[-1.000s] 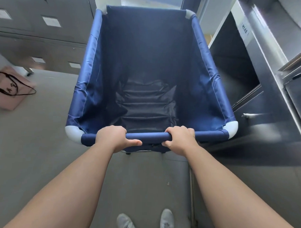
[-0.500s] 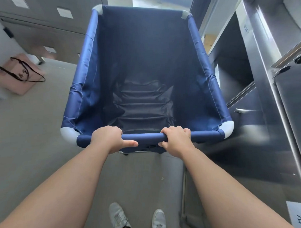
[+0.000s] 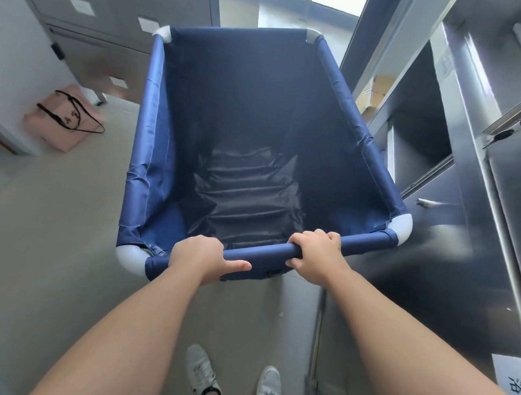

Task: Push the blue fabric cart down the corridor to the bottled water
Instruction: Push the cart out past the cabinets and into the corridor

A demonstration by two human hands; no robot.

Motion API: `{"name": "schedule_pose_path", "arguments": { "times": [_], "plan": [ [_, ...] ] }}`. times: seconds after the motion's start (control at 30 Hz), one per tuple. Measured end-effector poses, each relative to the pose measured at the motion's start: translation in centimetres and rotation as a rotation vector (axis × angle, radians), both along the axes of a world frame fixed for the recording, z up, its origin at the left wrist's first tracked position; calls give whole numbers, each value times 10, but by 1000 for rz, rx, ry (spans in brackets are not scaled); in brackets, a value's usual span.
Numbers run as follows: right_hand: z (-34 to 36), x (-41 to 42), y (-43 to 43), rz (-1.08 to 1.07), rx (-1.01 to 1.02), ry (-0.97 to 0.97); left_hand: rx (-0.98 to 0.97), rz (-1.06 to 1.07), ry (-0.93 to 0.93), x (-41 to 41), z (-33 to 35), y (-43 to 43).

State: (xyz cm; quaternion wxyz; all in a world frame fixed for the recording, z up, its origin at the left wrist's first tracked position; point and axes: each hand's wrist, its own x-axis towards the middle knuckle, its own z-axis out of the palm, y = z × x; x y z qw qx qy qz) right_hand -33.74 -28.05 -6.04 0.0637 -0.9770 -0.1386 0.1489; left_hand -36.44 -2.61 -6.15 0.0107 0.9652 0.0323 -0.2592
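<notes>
The blue fabric cart (image 3: 359,135) fills the middle of the head view, a deep empty bin with a dark wrinkled bottom and white corner joints. Its near rail runs slightly uphill to the right. My left hand (image 3: 199,255) is closed over the left half of that rail, thumb lying along it. My right hand (image 3: 316,255) grips the rail further right. No bottled water is in sight.
Stainless steel cabinets (image 3: 447,233) stand close along the cart's right side. Grey metal cabinets (image 3: 111,44) line the far left wall. A pink bag with black straps (image 3: 64,118) lies on the grey floor at left. A cardboard box (image 3: 375,92) sits ahead on the right.
The cart and I have rolled forward and swung slightly; the pink bag and left cabinets shifted right in view, and the steel cabinets slid closer past on the right. Both hands kept their grip.
</notes>
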Motion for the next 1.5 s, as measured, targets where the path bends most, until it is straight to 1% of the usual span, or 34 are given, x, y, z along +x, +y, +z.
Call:
{"name": "schedule_pose_path", "arguments": {
  "times": [0.23, 0.33, 0.43, 0.73, 0.93, 1.13, 1.27, 1.5],
  "plan": [
    [-4, -13, 22, 68, 36, 9, 31, 28, -5, -24, 2, 22],
    [-4, -19, 40, 117, 51, 26, 29, 72, 5, -39, 2, 39],
    [-6, -21, 55, 163, 64, 6, 32, 115, -22, -54, 2, 53],
    [-2, 0, 60, 288, -8, 17, -41, 290, -3, -81, 0, 37],
    [1, 29, 61, 390, -46, 15, -75, 343, -46, -80, -8, 24],
    [2, 52, 82, 468, -29, -13, -64, 391, -101, -75, -10, 36],
    [4, 65, 100, 506, -45, -14, -73, 419, -95, -68, -11, 51],
    [9, 101, 123, 514, -112, 22, -101, 434, -79, -34, -14, 65]
  ]
}}
